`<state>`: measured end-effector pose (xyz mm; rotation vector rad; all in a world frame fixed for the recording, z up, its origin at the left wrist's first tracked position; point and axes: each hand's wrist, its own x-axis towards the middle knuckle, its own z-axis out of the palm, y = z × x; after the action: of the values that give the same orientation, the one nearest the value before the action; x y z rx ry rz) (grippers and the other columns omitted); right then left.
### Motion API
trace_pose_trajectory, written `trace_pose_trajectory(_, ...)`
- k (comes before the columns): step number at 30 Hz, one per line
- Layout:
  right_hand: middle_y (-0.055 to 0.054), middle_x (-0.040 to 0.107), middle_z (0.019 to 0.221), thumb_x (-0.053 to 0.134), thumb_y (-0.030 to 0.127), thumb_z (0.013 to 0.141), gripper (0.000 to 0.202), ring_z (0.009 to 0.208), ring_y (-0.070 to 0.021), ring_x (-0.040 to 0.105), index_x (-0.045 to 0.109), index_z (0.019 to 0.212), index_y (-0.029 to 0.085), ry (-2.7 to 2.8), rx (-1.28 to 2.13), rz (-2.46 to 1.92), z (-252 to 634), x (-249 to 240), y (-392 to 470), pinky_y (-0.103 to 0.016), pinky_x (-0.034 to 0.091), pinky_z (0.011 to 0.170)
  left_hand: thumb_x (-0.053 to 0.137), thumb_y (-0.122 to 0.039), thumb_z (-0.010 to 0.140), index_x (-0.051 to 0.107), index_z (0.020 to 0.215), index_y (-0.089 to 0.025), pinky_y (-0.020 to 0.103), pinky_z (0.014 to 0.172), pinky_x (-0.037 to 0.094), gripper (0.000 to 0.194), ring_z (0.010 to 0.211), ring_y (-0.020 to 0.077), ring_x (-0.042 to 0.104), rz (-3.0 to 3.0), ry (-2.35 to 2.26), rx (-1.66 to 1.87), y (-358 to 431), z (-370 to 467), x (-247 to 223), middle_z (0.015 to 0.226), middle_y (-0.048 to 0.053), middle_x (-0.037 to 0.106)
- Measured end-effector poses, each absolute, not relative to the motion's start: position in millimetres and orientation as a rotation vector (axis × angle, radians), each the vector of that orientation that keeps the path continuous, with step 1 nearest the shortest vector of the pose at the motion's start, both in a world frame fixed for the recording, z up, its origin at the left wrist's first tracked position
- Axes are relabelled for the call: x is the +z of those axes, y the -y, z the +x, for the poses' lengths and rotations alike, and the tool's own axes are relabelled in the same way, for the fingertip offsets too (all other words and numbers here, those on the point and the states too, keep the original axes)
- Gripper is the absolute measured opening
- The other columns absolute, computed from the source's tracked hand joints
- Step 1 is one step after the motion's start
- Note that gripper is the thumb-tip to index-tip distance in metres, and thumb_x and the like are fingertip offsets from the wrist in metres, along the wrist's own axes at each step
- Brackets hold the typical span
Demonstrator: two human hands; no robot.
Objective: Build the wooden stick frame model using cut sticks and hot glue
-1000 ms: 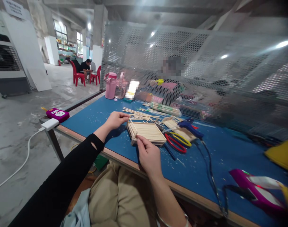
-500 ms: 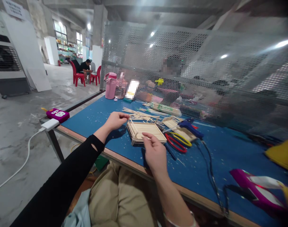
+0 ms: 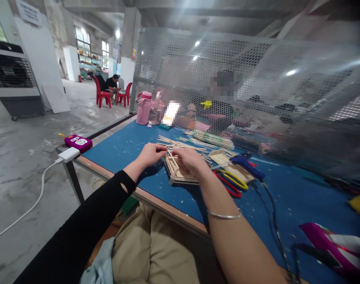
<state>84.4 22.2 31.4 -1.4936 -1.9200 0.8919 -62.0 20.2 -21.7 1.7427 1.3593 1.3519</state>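
Note:
A small frame of thin wooden sticks [image 3: 182, 176] rests on the blue table mat, below both hands. My left hand [image 3: 152, 155] is closed in a pinch at the frame's back left corner; what its fingertips hold is too small to tell. My right hand [image 3: 189, 159] is closed too, its fingertips at the same corner, covering part of the frame. A thin stick slants down from between the hands to the frame's front left corner. Loose sticks [image 3: 168, 140] lie just behind the hands.
Right of the frame lie yellow-handled pliers [image 3: 235, 179], red-handled pliers [image 3: 231, 190], a blue glue gun [image 3: 248, 165] and another wooden piece [image 3: 218, 157]. Pink bottle [image 3: 143, 108] at the back; purple power strip [image 3: 78, 143] at the left edge. People sit behind the mesh screen [image 3: 180, 67].
My right hand has moved from the frame's front right side up and left to the back left corner, beside my left hand. The view has shifted slightly.

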Motion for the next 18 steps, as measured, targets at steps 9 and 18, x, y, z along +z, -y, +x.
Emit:
trace_pose_trajectory(9, 0.007, 0.03, 0.035, 0.051, 0.034, 0.067, 0.028, 0.036, -0.0074, 0.023, 0.042, 0.044, 0.021, 1.956, 0.902, -1.415, 83.1, 25.8, -28.5, -0.024, 0.014, 0.039, 0.059, -0.015, 0.073, 0.071, 0.093, -0.012, 0.031, 0.082, 0.048, 0.023, 0.086, 0.0198, 0.065, 1.737, -1.395, 1.348, -16.8, -60.9, -18.9, 0.094, 0.01, 0.072)
trace_pose_trajectory(18, 0.009, 0.028, 0.036, 0.051, 0.037, 0.067, 0.025, 0.035, -0.0056, 0.021, 0.044, 0.049, 0.02, 1.977, 0.934, -1.367, 84.7, 23.7, -28.8, -0.025, 0.011, 0.041, 0.06, -0.015, 0.073, 0.07, 0.093, -0.011, 0.03, 0.081, 0.049, 0.023, 0.086, 0.0191, 0.066, 1.737, -1.381, 1.351, -16.9, -61.1, -19.6, 0.093, 0.01, 0.072)
